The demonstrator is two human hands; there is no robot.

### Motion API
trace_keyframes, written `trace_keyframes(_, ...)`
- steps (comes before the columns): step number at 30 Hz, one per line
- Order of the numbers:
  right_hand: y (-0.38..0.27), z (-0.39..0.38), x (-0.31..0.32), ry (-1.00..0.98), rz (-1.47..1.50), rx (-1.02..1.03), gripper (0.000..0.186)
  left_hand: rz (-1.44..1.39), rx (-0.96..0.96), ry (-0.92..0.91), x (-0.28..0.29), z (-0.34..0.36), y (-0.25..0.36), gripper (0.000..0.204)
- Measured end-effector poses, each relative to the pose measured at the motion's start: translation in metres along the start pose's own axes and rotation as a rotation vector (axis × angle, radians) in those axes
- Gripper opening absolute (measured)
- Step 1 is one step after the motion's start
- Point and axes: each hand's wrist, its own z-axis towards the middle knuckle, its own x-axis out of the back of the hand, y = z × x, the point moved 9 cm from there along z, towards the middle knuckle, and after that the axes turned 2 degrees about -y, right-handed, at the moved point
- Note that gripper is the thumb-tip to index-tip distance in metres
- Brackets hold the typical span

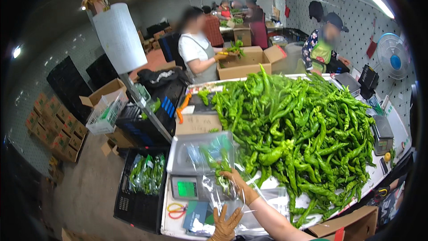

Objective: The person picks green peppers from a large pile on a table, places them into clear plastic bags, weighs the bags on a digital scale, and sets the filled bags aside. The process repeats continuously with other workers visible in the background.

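Observation:
A clear plastic bag (208, 186) with green peppers (218, 163) at it lies over the front of a digital scale (184, 189) with a lit green display. My right hand (239, 186), in a tan glove, is closed around the green peppers at the bag. Lower down, my left hand (226, 224), in a matching glove, has its fingers spread against the near end of the clear plastic. A large heap of long green peppers (307, 129) covers the table to the right of my hands. Whether the peppers are fully inside the bag is hard to tell through the glare.
Left of the table stands a black crate (139, 205) of bagged peppers. Yellow and red scissors (177, 210) lie beside the scale. A cardboard box (345, 225) sits at lower right. A metal post (147, 107) rises at left. Across the table, a person (198, 53) handles peppers over a carton (245, 62).

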Motion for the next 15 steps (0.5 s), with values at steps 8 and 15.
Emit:
trace_keyframes(8,-0.030,0.075,0.010,0.313,-0.575,0.179,0.062,0.109,0.059,0.035,0.000,0.011,-0.066,0.079)
trace_keyframes(15,-0.023,0.049,0.001,0.498,-1.246,0.646,0.067,0.064,0.085,-0.008,0.002,0.009,-0.065,0.084)
